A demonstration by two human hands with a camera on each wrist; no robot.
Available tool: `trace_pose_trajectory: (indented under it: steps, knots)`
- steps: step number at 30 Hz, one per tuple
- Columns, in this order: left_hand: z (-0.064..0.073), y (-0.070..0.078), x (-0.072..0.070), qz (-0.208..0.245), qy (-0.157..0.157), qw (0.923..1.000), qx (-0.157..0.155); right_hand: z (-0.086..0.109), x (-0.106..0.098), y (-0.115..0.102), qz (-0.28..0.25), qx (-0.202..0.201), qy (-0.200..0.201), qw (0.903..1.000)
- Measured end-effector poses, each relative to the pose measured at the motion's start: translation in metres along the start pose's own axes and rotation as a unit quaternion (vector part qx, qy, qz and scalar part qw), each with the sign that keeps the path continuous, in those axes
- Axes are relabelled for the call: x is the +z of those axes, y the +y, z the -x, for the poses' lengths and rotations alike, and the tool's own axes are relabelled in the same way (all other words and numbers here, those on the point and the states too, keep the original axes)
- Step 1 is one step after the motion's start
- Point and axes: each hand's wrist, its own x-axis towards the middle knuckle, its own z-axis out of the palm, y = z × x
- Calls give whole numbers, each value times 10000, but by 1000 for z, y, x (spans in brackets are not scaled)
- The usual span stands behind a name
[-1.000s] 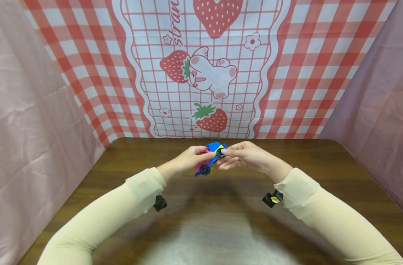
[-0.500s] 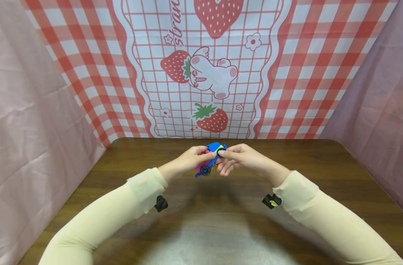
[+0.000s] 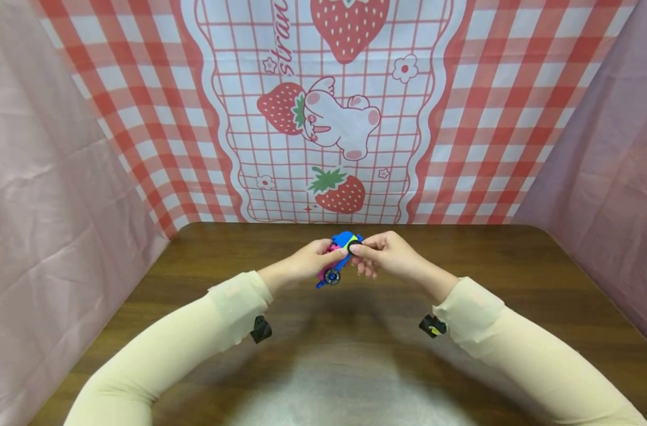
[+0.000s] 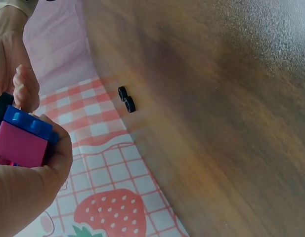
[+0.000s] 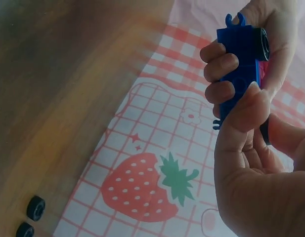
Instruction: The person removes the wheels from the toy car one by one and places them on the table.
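Blue toy car point(image 5: 245, 71) in two hands point(image 3: 304, 260)

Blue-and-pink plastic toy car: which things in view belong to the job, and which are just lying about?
In the job:
blue-and-pink plastic toy car, in the left hand
black round wheel, pinched by the right hand
two loose black round wheels, probably, since they look alike

Just there:
brown wood-grain table
red-and-white strawberry-print cloth
pale pink hanging fabric
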Motion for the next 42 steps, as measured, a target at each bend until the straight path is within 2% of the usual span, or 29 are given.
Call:
trace_pose_trajectory:
  steps: [7,12,16,23,31,35,42]
  knots:
    - [-3,-2,4,-101,225,9996,-129,-3,4,2,362,74,483,9981]
    - [-3,-1,5,-167,356,9991,-147,-2,8,1,754,-120,736,9944]
    - [-4,-2,4,-90,389,9991,-126,-2,10,-2,845,-173,816,9929]
    - [-4,1,-3,18,350,9993,-118,-3,5,-6,210,12,382,9990]
    - [-2,2,-5,134,360,9992,-131,-4,0,-5,-563,276,403,9972]
    - [-3,1,-4,71,456,9988,-163,-3,-2,-8,-754,355,308,9960]
    - [-3,0,-4,49,551,9979,-328,-1,-6,-9,-771,326,85,9965]
